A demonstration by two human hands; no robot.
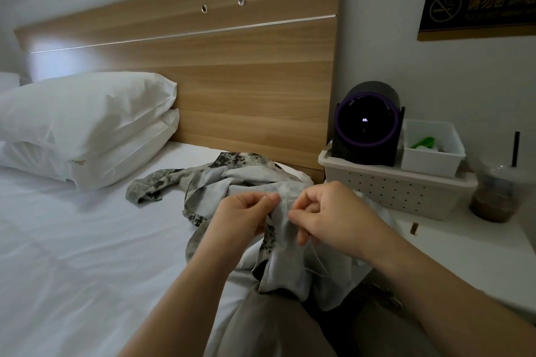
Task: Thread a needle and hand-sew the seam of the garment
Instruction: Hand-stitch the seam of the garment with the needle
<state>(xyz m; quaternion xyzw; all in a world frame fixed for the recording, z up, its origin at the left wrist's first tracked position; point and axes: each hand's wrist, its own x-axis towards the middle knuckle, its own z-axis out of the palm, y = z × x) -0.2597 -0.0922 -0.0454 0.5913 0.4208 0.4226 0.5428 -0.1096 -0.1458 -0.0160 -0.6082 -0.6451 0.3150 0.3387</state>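
Pinching up a fold of the garment (pixel 249 180), the left hand (pixel 243 214) apparently holds the seam taut for the right hand (pixel 330 217), whose curled fingers grip the thread (pixel 319 261); needle not discernible. Garment: pale grey, dark mottled print, crumpled at the bed's (pixel 87 240) right edge by the headboard (pixel 232 81).
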